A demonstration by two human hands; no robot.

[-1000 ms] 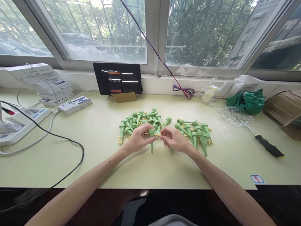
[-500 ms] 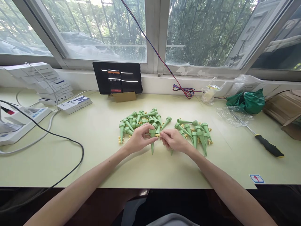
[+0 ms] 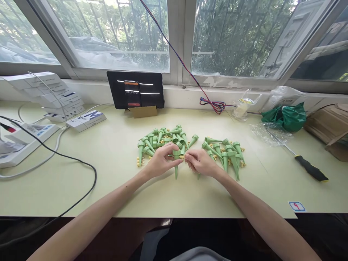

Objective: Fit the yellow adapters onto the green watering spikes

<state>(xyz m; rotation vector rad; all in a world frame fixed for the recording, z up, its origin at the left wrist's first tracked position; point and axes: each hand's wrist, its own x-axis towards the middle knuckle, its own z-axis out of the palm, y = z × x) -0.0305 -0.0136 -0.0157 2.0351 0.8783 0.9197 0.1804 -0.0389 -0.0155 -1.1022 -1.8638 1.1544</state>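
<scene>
Ideally, the left hand (image 3: 160, 161), pinching the green spike (image 3: 176, 153) point-down, should brace it while the right hand (image 3: 200, 161), its fingertips closed on the outer end of the yellow peg (image 3: 182, 157), holds that peg level and square to the spike's side, since a slant could make it bind. Both pieces sit between the hands, before the left heap (image 3: 174, 138) of spikes; the right heap (image 3: 232, 154) shares the pale table (image 3: 187, 199), with a tablet (image 3: 152, 99) and windows (image 3: 119, 36) behind and a screwdriver (image 3: 311, 168) off right.
</scene>
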